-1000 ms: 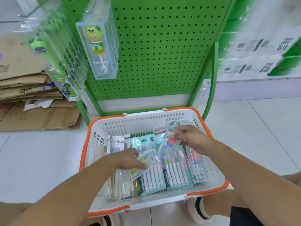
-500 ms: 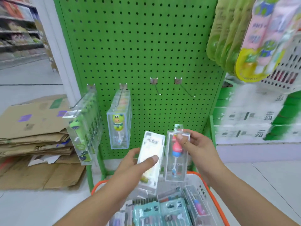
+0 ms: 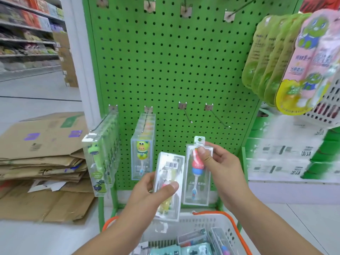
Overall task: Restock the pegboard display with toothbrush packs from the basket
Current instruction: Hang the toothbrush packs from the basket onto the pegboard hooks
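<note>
While two clear packs are up in front of the green pegboard [image 3: 174, 70], neither one is on a hook yet, so this restock is only partly along. The left hand [image 3: 149, 192] has its grip closed round a pack with a barcode [image 3: 170, 184], thumb pressed on the front face, fingers behind, the pack tilted slightly and facing back-out. The right hand [image 3: 219, 162] pinches a pack with a red and blue brush [image 3: 197, 173] near its top, thumb across the front, the white hang tab standing free above the fingers and just below the board's lower row of hooks.

Look at that row: the far-left hook carries a deep stack of green brush packs [image 3: 100, 157], and the next hook carries a run of frog brush packs [image 3: 142, 146]. Those two look filled. The two hooks to their right, one short empty hook [image 3: 186, 115] and one longer empty hook [image 3: 218, 119], are bare, and I'd judge those are where the packs in hand belong. More bare hooks show along the top edge of the board.

Down below, the white basket [image 3: 237, 234] with its orange rim sits at the foot of the display with several more packs in it, teal ones and clear ones among them. So, as I read it: two hooks stocked, two packs mid-air, at least two hooks waiting, and a fair load left in the basket.
</note>
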